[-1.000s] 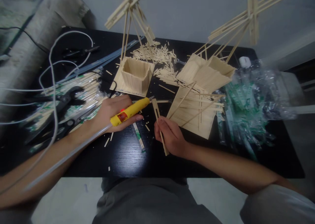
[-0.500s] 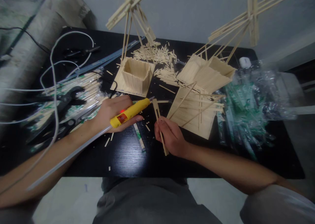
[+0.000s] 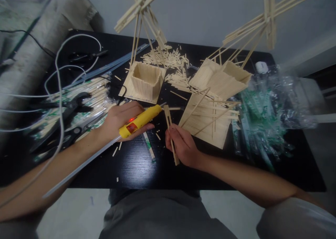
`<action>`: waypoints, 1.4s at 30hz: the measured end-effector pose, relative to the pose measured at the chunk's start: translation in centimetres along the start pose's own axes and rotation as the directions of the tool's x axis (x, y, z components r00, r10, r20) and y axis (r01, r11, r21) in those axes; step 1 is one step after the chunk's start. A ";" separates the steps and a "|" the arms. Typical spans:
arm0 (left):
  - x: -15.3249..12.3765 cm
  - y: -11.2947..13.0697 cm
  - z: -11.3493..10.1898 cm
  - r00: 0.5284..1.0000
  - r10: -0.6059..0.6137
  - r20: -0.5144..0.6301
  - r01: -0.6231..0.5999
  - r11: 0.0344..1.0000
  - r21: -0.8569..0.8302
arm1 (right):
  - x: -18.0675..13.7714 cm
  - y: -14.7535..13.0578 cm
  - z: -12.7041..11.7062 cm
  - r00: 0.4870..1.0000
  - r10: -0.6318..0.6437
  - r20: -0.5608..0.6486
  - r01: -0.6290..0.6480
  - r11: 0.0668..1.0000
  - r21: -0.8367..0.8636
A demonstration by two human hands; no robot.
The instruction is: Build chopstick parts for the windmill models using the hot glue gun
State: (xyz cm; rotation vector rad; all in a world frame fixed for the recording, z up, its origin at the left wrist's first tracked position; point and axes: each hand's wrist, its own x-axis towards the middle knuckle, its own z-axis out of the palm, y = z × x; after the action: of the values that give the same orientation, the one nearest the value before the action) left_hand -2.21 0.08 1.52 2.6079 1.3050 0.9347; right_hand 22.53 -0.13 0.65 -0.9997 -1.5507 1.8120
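Note:
My left hand [image 3: 125, 118] is closed around a yellow hot glue gun [image 3: 141, 121], its red light glowing. A long translucent glue stick [image 3: 84, 165] runs out of the gun's back end along my forearm. The nozzle points right, close to the top of a narrow piece made of wooden sticks [image 3: 167, 116]; whether they touch I cannot tell. My right hand [image 3: 182, 142] grips this stick piece around its middle, holding it nearly upright with a slight tilt. A slot shows between the sticks near its upper end.
A stick-built box on a base [image 3: 147, 81] stands behind my left hand. Behind my right hand lie stick panels [image 3: 204, 123]. Cut stick pieces [image 3: 170, 58] are heaped at the back. Pliers [image 3: 70, 106] and wrapped chopsticks [image 3: 97, 92] lie left, plastic wrappers [image 3: 259, 116] right.
The glue gun and my left hand have shifted very slightly right, and the glue stick's tail has moved with them. My right hand keeps its hold on the stick piece.

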 end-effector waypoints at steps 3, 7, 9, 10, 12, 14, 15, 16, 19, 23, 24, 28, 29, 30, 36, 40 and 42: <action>0.0 0.0 0.1 1.000 0.001 0.003 0.000 1.000 -0.015 | 0.0 0.0 0.0 1.000 -0.007 0.000 0.007 1.000 0.012; 0.0 0.0 0.3 1.000 0.007 0.015 -0.006 0.999 -0.043 | 0.1 0.1 0.0 1.000 -0.018 0.001 0.018 1.000 0.011; 0.1 0.1 0.4 1.000 0.009 0.023 -0.008 0.998 -0.061 | 0.1 0.1 0.0 1.000 -0.012 0.001 0.012 1.000 0.005; 0.1 0.1 0.4 1.000 0.010 0.025 -0.009 0.998 -0.066 | 0.1 0.1 0.0 1.000 -0.008 0.000 0.008 1.000 -0.001; 0.1 0.1 0.5 0.999 0.017 0.038 -0.014 0.997 -0.073 | 0.1 0.2 0.0 1.000 -0.008 -0.007 0.008 1.000 -0.018; 0.0 0.1 0.6 0.999 0.026 0.048 -0.022 0.997 -0.076 | 0.1 0.2 -0.1 1.000 -0.020 -0.010 0.020 0.999 -0.033; 0.0 0.0 0.5 0.998 0.031 0.052 -0.027 0.997 -0.079 | 0.1 0.3 -0.1 1.000 -0.030 -0.010 0.029 0.999 -0.039; -0.1 -0.1 0.5 0.998 0.030 0.060 -0.026 0.997 -0.079 | 0.1 0.3 -0.1 0.999 -0.038 -0.007 0.038 0.998 -0.042; -0.2 -0.3 0.1 0.996 0.038 0.086 -0.032 0.997 -0.070 | 0.2 0.3 -0.1 0.999 -0.044 -0.005 0.044 0.998 -0.040; 0.1 -0.1 -0.5 0.995 -0.102 0.000 0.102 0.995 -0.002 | 0.1 0.3 -0.1 0.999 -0.049 0.005 0.050 0.999 -0.010; 0.2 0.1 -0.6 0.984 -0.175 -0.034 0.176 0.984 0.018 | 0.1 0.3 -0.1 0.999 -0.052 0.011 0.052 0.999 0.001; 0.5 0.8 -0.5 0.939 -0.331 -0.092 0.335 0.941 0.042 | -0.1 0.2 -0.2 0.999 -0.024 0.047 0.022 0.998 0.058; 0.5 0.9 -0.4 0.945 -0.310 -0.100 0.315 0.949 0.034 | -0.1 0.2 -0.3 0.998 -0.013 0.054 0.009 0.997 0.072; 0.5 0.9 -0.3 0.954 -0.281 -0.105 0.285 0.958 0.025 | -0.1 0.2 -0.3 0.998 -0.004 0.055 0.000 0.997 0.081; 0.5 0.8 -0.1 0.969 -0.228 -0.093 0.232 0.972 0.032 | 0.0 0.5 -0.1 0.999 0.011 0.034 -0.013 0.998 0.062; 0.5 0.8 -0.2 0.983 -0.174 -0.060 0.176 0.984 0.029 | 0.0 0.4 0.0 0.999 0.009 0.032 -0.010 0.999 0.042; 0.4 0.7 -0.1 0.990 -0.138 -0.035 0.138 0.990 0.015 | 0.0 0.4 0.0 1.000 0.008 0.029 -0.009 0.999 0.035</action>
State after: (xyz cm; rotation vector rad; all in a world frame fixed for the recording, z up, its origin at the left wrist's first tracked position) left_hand -1.56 -0.11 2.00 2.4865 1.4866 0.9532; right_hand 22.55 -0.21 0.27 -0.9693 -1.5283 1.8613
